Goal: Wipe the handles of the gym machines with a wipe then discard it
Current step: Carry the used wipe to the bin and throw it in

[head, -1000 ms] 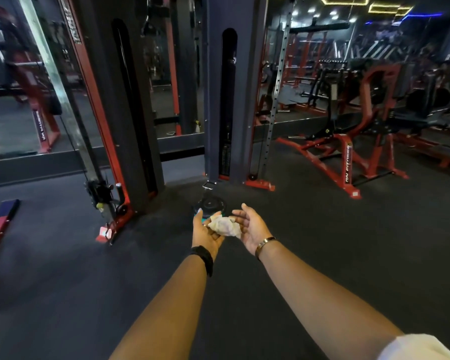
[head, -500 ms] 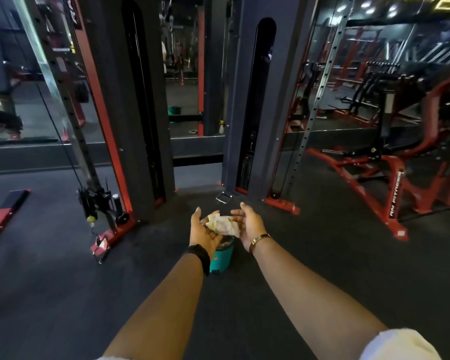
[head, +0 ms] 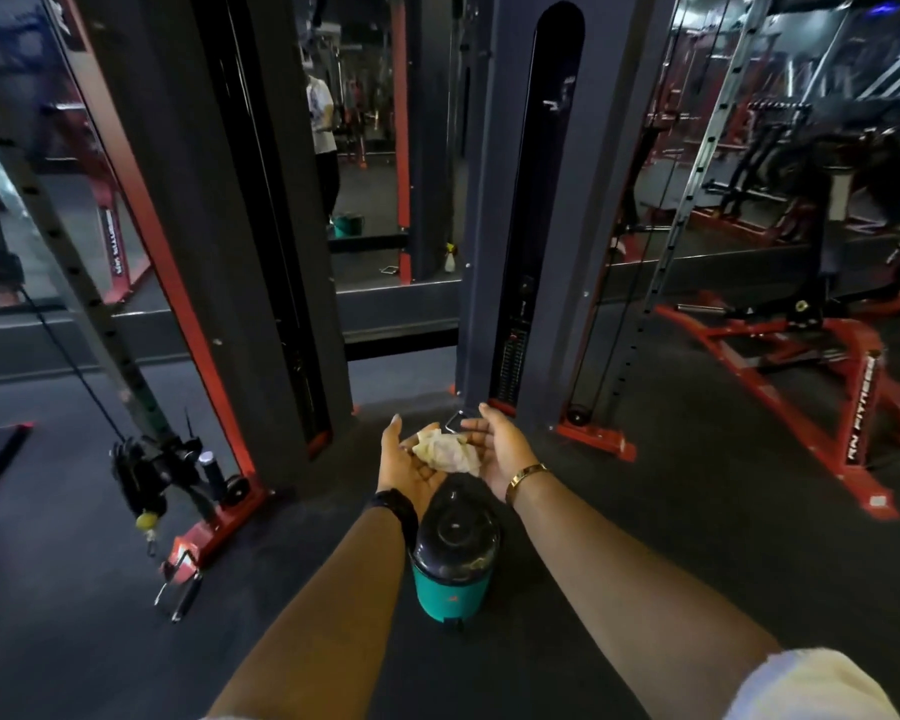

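The wipe [head: 445,452] is cradled on slack open fingers [head: 392,433], 12 o'clock of the bin [head: 450,589]; it could be deflected by the seemingly shut lid [head: 455,532].

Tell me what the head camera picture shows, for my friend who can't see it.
The left hand and right hand cup a crumpled white wipe between them, close to a small teal bin with a black lid that stands on the dark gym floor. A tall cable machine stands just ahead.
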A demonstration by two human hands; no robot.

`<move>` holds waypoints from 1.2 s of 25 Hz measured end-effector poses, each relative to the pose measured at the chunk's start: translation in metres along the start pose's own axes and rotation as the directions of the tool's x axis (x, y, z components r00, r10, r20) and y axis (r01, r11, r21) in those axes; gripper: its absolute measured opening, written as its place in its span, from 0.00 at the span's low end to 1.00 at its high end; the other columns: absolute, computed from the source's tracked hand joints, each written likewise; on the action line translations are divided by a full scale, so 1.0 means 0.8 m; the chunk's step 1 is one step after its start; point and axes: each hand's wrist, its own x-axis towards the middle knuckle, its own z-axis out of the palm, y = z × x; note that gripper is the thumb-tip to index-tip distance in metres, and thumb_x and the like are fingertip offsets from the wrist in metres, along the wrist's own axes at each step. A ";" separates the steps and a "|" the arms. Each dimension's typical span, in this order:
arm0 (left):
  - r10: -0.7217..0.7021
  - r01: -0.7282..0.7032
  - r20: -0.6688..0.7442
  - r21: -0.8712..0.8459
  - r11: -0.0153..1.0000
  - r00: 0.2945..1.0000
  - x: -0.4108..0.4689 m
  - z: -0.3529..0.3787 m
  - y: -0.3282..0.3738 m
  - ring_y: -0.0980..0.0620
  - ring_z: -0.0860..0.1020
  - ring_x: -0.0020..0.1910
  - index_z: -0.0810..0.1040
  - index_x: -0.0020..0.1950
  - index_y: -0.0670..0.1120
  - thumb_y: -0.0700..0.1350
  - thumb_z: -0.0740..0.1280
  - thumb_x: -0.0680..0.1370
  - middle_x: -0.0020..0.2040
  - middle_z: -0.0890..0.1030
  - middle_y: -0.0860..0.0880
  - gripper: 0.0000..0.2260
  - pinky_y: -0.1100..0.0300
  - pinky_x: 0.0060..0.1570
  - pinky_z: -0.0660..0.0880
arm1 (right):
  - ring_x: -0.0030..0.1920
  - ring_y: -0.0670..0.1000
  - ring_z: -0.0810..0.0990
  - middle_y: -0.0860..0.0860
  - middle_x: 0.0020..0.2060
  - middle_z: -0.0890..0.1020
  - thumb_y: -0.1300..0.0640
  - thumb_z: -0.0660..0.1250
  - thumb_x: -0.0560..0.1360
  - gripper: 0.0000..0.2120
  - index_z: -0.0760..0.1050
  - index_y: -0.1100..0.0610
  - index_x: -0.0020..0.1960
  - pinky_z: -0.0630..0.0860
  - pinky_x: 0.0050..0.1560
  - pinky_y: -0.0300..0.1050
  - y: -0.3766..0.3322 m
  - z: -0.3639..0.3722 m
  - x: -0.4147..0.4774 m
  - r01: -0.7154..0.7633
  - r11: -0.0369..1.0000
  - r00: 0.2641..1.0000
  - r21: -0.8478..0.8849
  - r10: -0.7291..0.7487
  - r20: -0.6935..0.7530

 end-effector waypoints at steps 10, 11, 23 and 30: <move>0.039 -0.038 -0.015 0.064 0.997 0.999 0.110 0.001 0.054 0.46 0.84 0.42 0.79 0.57 0.42 0.64 0.58 0.77 0.45 0.85 0.42 0.27 0.58 0.34 0.80 | 0.41 0.54 0.82 0.55 0.41 0.83 0.43 0.62 0.77 0.18 0.78 0.58 0.50 0.77 0.39 0.47 -0.039 0.035 0.098 -0.004 1.000 0.999 -0.021 0.005 0.040; 0.045 -0.044 -0.014 0.058 0.997 0.999 0.116 0.002 0.058 0.46 0.84 0.42 0.79 0.57 0.42 0.64 0.58 0.77 0.45 0.85 0.42 0.27 0.59 0.33 0.80 | 0.42 0.54 0.82 0.56 0.42 0.83 0.43 0.62 0.77 0.18 0.78 0.58 0.51 0.77 0.40 0.47 -0.043 0.038 0.104 -0.001 1.000 0.999 -0.030 0.002 0.046; 0.062 -0.062 -0.034 0.016 0.998 0.997 0.187 0.021 0.083 0.45 0.84 0.45 0.78 0.58 0.42 0.64 0.60 0.77 0.47 0.85 0.41 0.26 0.56 0.37 0.80 | 0.47 0.56 0.80 0.59 0.49 0.80 0.46 0.61 0.78 0.18 0.76 0.61 0.54 0.76 0.53 0.53 -0.075 0.051 0.172 -0.002 1.000 0.997 0.012 0.002 0.071; 0.085 -0.087 -0.048 -0.036 0.996 0.995 0.202 0.014 0.087 0.45 0.83 0.46 0.78 0.57 0.41 0.62 0.59 0.77 0.46 0.84 0.41 0.26 0.54 0.41 0.79 | 0.41 0.54 0.80 0.56 0.43 0.80 0.48 0.61 0.78 0.16 0.76 0.61 0.52 0.77 0.41 0.47 -0.068 0.059 0.189 0.012 0.999 0.998 0.047 -0.015 0.055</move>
